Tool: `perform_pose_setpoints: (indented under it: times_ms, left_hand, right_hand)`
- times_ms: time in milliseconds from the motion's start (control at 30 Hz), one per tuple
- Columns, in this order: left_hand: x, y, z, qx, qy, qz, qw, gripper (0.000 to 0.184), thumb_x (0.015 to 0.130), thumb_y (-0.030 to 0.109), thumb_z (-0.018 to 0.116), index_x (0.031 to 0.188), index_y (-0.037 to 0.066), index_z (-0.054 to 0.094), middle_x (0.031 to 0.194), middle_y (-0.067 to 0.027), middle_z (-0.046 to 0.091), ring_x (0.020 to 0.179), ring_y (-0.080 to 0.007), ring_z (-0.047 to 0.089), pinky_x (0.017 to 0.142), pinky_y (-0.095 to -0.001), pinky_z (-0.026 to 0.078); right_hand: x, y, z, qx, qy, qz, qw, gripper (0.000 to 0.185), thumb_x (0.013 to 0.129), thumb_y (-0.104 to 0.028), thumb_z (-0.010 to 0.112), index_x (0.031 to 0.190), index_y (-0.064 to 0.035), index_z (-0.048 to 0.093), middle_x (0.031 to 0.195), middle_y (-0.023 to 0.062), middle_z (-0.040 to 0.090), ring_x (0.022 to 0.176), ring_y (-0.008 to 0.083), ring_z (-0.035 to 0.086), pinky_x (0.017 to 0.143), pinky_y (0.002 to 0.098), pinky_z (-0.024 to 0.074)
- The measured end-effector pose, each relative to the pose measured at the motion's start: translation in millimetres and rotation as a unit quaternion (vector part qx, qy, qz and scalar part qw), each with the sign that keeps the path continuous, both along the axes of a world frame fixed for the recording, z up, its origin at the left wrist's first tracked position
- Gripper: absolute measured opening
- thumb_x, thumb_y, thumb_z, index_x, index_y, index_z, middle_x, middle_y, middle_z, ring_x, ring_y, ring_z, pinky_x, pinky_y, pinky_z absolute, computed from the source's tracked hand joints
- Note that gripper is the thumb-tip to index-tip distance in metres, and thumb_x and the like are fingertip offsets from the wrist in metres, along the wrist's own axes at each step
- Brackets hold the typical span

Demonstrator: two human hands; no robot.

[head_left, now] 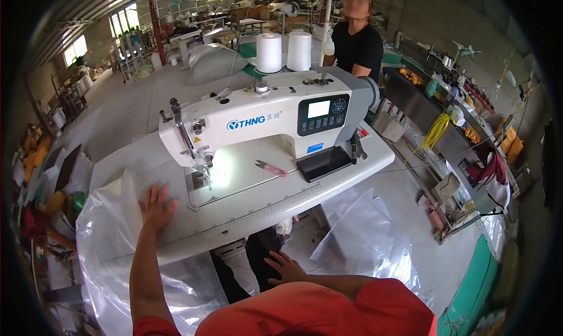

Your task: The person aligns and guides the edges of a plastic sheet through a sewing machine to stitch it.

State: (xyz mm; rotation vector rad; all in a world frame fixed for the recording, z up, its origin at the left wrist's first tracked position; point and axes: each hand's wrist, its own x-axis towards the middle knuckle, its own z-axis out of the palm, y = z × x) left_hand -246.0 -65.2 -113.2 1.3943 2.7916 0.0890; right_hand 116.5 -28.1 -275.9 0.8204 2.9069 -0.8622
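Note:
A white sewing machine [258, 116] stands on its pale table, its lamp and display lit. My left hand [156, 209] lies spread on the tabletop, left of the needle area, beside clear plastic sheeting [111, 236] that drapes over the left edge. Low in front of my body is my right hand [285, 268], fingers apart and holding nothing, close to my dark-clothed leg. Pink-handled thread snips [271, 168] lie on the machine bed, near a dark phone-like slab [324, 163].
Two white thread cones [269, 53] stand behind the machine. Beyond them is a person in black [359, 43]. More plastic sheeting [369, 242] hangs below the table's right side. A long workbench [422, 110] with yellow cord [436, 131] runs along the right.

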Motion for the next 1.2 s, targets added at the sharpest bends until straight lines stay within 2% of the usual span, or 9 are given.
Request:
perform_pose_setpoints:
  times_ms: [167,233,300,367,433,533,700,833,1200]
  left_hand:
    - [-3,6,-4,-0.05,0.019,0.005,0.999,0.06,0.076,0.048,0.041,0.126,0.021,0.023,0.135,-0.0061,0.012,0.124,-0.026,0.01,0.094,-0.0556,0.009]
    - [0,6,3,-0.051,0.017,0.005,0.999,0.06,0.076,0.048,0.04,0.127,0.021,0.022,0.135,-0.006,0.012,0.124,-0.0259,0.01,0.094,-0.0555,0.009]
    - [2,6,6,-0.058,0.007,0.003,0.998,0.06,0.076,0.048,0.039,0.127,0.021,0.022,0.135,-0.006,0.011,0.124,-0.0259,0.009,0.095,-0.0554,0.009]
    - [4,2,3,-0.052,0.015,-0.013,0.998,0.061,0.076,0.048,0.039,0.127,0.021,0.021,0.135,-0.0066,0.011,0.124,-0.0261,0.009,0.095,-0.055,0.009]
    - [5,3,5,-0.053,0.018,-0.017,0.998,0.061,0.076,0.048,0.039,0.127,0.021,0.021,0.135,-0.0068,0.012,0.124,-0.0262,0.009,0.095,-0.055,0.009]
    - [8,2,7,-0.055,0.018,-0.02,0.998,0.06,0.076,0.047,0.04,0.127,0.021,0.022,0.135,-0.0073,0.012,0.124,-0.0265,0.009,0.095,-0.0552,0.009]
    - [5,0,4,-0.034,0.019,-0.022,0.999,0.058,0.077,0.046,0.041,0.126,0.021,0.023,0.134,-0.008,0.015,0.124,-0.0271,0.011,0.094,-0.0555,0.01]
    - [2,1,0,-0.01,0.019,-0.036,0.999,0.057,0.076,0.045,0.043,0.125,0.021,0.026,0.133,-0.007,0.016,0.123,-0.0267,0.013,0.094,-0.0553,0.01]
    - [1,-2,-5,-0.003,0.043,-0.03,0.999,0.058,0.075,0.046,0.044,0.125,0.023,0.026,0.133,-0.0056,0.018,0.123,-0.0262,0.014,0.093,-0.0556,0.013]
  right_hand:
    - [5,5,-2,-0.031,-0.03,0.035,0.998,0.066,0.073,-0.045,0.049,0.127,-0.0213,0.02,0.134,0.0062,0.01,0.12,0.0326,0.018,0.089,0.0459,0.0307]
    - [25,37,-36,-0.082,0.021,0.187,0.979,0.056,0.075,-0.04,0.049,0.124,-0.0192,0.03,0.128,0.0104,0.027,0.117,0.0297,0.028,0.09,0.0387,0.032]
    - [30,80,79,-0.284,-0.215,0.38,0.854,0.05,0.076,-0.037,0.049,0.118,-0.0121,0.04,0.114,0.0128,0.045,0.109,0.0249,0.039,0.09,0.0323,0.0327]
    - [54,127,157,-0.374,-0.125,0.293,0.871,0.051,0.076,-0.032,0.054,0.115,-0.0027,0.041,0.105,0.009,0.052,0.097,0.0182,0.048,0.087,0.0285,0.0346]
    - [78,160,227,-0.204,0.13,0.112,0.964,0.043,0.079,-0.03,0.052,0.113,-0.0056,0.044,0.109,0.0104,0.05,0.102,0.0172,0.045,0.087,0.0289,0.0346]
    - [76,212,236,-0.188,0.543,0.001,0.818,0.047,0.08,-0.037,0.044,0.113,-0.0029,0.04,0.105,0.0089,0.048,0.098,0.0173,0.045,0.081,0.029,0.0368]
    - [12,141,179,0.378,0.247,-0.008,0.892,0.071,0.069,-0.041,0.057,0.123,-0.0056,0.027,0.125,0.0134,0.032,0.117,0.0284,0.028,0.097,0.0414,0.0186]
    - [2,133,95,0.354,0.144,-0.013,0.924,0.064,0.069,-0.043,0.053,0.12,-0.0104,0.034,0.123,0.0075,0.034,0.117,0.0229,0.028,0.097,0.0406,0.0166]
    - [-13,113,93,0.323,0.28,-0.117,0.897,0.048,0.072,-0.035,0.053,0.111,-0.0098,0.041,0.116,0.0077,0.04,0.111,0.0244,0.033,0.095,0.0432,0.0167]
